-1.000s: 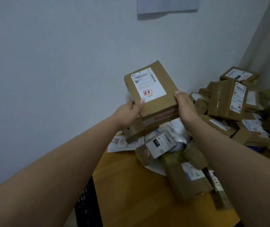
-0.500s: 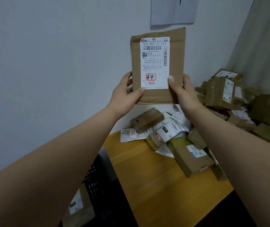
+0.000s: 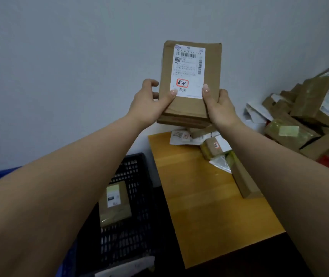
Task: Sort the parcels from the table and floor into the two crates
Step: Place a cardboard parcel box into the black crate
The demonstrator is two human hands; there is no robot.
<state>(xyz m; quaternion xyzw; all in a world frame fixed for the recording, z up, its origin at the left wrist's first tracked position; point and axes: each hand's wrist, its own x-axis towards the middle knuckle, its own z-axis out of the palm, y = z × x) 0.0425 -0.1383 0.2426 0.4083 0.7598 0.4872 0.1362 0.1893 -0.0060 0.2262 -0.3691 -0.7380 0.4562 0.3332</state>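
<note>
Both thumbs clamp the cardboard parcel (image 3: 191, 76) only at its bottom, left hand (image 3: 147, 104) and right hand (image 3: 219, 106); above the fingers it may tip and fall beside the black crate (image 3: 135, 196)

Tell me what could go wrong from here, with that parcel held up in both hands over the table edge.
1. The brown parcel is held only at its lower end by the left hand and right hand; the grip could slip and drop it.
2. The black crate already holds a parcel; a careless toss could land on it.
3. The label is small; misreading it may send the parcel to the wrong crate.
</note>
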